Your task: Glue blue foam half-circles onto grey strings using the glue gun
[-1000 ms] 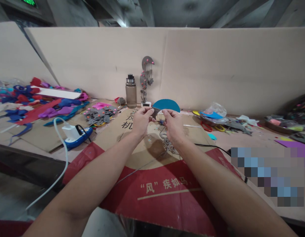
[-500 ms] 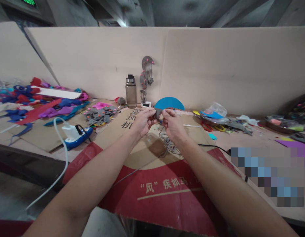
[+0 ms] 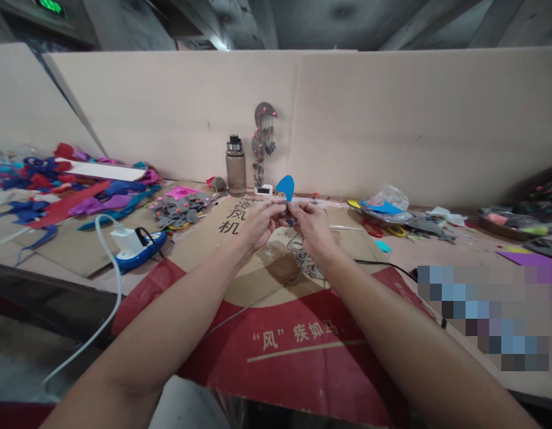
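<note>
Both my hands meet over the cardboard, fingertips nearly touching. Between them rises a blue felt-like piece (image 3: 286, 187), narrow and rounded at the top; its lower end runs down behind my fingers. My left hand (image 3: 265, 223) is closed in a pinch at its base. My right hand (image 3: 312, 225) pinches at the same spot from the other side. Whatever else lies between the fingertips is mostly hidden, with only a small dark bit showing. Below my right hand, a loose tangle of grey cord (image 3: 306, 262) rests on the cardboard, one strand trailing toward me.
A printed red and tan cardboard sheet (image 3: 276, 369) covers the table before me. Left are a blue power strip (image 3: 142, 251), grey felt pieces (image 3: 180, 208) and coloured scraps. A bottle (image 3: 236, 173) and small clock (image 3: 263, 190) stand behind; scissors (image 3: 396, 231) lie right.
The blue piece, a wide half-round before, now shows narrow and upright. The grey felt piece seen between my fingertips is now hidden. My hands have drawn slightly closer together.
</note>
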Demonstrator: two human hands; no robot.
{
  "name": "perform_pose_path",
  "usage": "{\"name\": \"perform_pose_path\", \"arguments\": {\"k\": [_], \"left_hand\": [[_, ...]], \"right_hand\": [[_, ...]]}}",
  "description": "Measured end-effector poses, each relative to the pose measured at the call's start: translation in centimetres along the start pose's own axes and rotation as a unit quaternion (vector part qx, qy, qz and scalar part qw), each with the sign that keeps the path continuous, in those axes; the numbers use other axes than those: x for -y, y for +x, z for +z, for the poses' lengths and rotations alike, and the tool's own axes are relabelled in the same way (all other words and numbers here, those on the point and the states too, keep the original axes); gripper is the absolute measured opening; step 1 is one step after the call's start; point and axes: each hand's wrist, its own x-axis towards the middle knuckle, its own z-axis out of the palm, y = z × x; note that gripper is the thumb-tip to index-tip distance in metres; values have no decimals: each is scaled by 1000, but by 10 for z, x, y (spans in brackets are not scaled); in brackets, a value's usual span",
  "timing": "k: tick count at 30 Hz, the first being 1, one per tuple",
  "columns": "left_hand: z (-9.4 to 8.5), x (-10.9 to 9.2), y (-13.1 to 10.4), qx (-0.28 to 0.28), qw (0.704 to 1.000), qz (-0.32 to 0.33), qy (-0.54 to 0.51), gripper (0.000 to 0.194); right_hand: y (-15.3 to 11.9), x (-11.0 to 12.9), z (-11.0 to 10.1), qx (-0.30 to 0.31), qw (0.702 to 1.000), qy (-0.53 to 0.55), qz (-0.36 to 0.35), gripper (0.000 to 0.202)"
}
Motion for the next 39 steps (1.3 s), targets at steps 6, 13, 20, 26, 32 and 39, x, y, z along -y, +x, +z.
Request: {"name": "perform_pose_path", "arguments": {"k": [6,13,20,26,32,39], "left_hand": [[1,4,1,6,997,9,77,5],[-1,1,1,-54,994,-11,96,6],[-2,3,1,-58,992,-7,110,6],[-5,-5,0,-71,962,46,260,9],[-12,-11,1,-77,961,44,263,5],[-14,-4,7,-69,985,11,160,9]], "right_hand": [[4,-5,-3,-36,999,-17,-19,29],[7,-17,-7,-66,985,-116,-111,24],[4,-11,-8,-36,979,-168,-111,18],[2,-2,-10,-46,970,-205,-121,15],[0,-2,-8,-56,970,-210,-110,22],[-3,1,-6,-59,968,-212,-122,24]]}}
